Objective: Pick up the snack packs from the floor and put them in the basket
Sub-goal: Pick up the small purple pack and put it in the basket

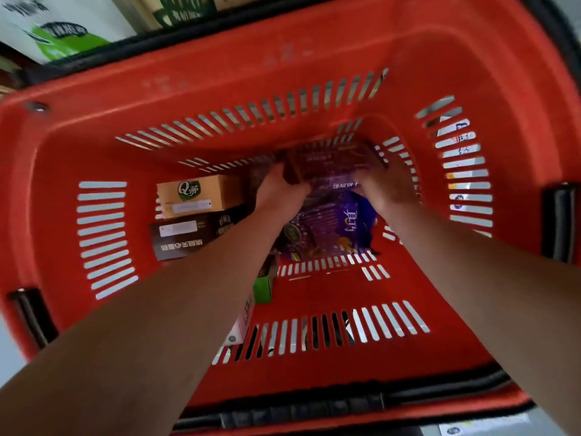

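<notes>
I look straight down into a deep red slotted basket (220, 89). Both my arms reach to its bottom. My left hand (278, 188) and my right hand (385, 190) grip the two ends of a dark purple snack pack (333, 162) low at the far end of the basket. Under it lies a purple and blue snack bag (333, 225). A tan box with a green Q logo (198, 195) and a dark brown box (188, 236) lie at the left of the bottom. A green box (262, 289) shows beside my left forearm.
Black handles (314, 407) lie folded down along the basket's near and far rim. White and green packages (56, 29) stand on a shelf beyond the far left corner. Printed packs (462, 143) show through the slots of the right wall.
</notes>
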The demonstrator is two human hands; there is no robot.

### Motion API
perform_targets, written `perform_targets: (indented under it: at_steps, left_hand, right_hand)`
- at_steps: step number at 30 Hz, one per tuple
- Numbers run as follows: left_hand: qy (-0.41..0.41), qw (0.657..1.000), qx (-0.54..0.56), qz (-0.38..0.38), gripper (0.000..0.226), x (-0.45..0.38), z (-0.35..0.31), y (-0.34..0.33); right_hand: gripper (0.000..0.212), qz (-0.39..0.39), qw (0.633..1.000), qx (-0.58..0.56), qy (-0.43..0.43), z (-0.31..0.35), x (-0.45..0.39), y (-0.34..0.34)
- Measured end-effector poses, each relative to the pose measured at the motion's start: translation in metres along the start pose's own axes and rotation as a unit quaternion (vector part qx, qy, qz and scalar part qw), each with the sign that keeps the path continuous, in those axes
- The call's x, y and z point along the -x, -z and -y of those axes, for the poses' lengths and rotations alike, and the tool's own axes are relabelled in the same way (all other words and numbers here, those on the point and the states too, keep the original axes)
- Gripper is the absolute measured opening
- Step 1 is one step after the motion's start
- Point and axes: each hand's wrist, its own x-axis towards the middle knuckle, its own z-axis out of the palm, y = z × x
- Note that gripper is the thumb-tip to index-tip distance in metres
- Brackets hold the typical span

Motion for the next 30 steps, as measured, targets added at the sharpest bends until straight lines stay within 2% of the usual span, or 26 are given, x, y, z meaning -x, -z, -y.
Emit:
perform_targets:
  at_steps: [3,6,11,15,17,19,22,27,30]
  left_hand:
    - [-0.019,0.999,-0.03,0.004,0.055,0.016,-0.002,0.009]
    - [-0.038,0.997,-0.068,0.019,0.046,0.042,-0.005,0.023]
    - [-0.085,0.99,-0.11,0.033,0.028,0.093,-0.013,0.049]
    - [-0.131,0.985,-0.097,0.058,0.027,0.149,-0.021,0.071]
    - [-0.148,0.981,-0.098,0.083,0.035,0.18,-0.023,0.082]
    - [-0.163,0.975,-0.115,0.099,0.041,0.211,-0.028,0.09]
    - [-0.19,0.967,-0.13,0.112,0.038,0.248,-0.036,0.097]
    - [-0.247,0.937,-0.177,0.173,0.033,0.312,-0.064,0.075]
    - [-0.274,0.92,-0.205,0.193,0.034,0.34,-0.071,0.049]
  right_hand:
    - [0.05,-0.009,0.996,0.08,0.033,0.01,0.032,0.012]
    - [0.027,-0.005,0.989,0.132,0.063,0.013,0.069,0.024]
    - [0.036,-0.031,0.979,0.181,0.088,0.014,0.138,0.041]
    - [0.043,-0.046,0.983,0.147,0.096,0.016,0.198,0.043]
    - [0.048,-0.067,0.986,0.128,0.084,0.018,0.235,0.048]
    - [0.049,-0.093,0.986,0.112,0.075,0.019,0.276,0.056]
    - [0.048,-0.12,0.986,0.087,0.075,0.015,0.32,0.067]
    - [0.042,-0.211,0.977,0.013,0.014,-0.024,0.391,0.109]
    - [0.044,-0.23,0.972,-0.02,-0.048,-0.065,0.42,0.127]
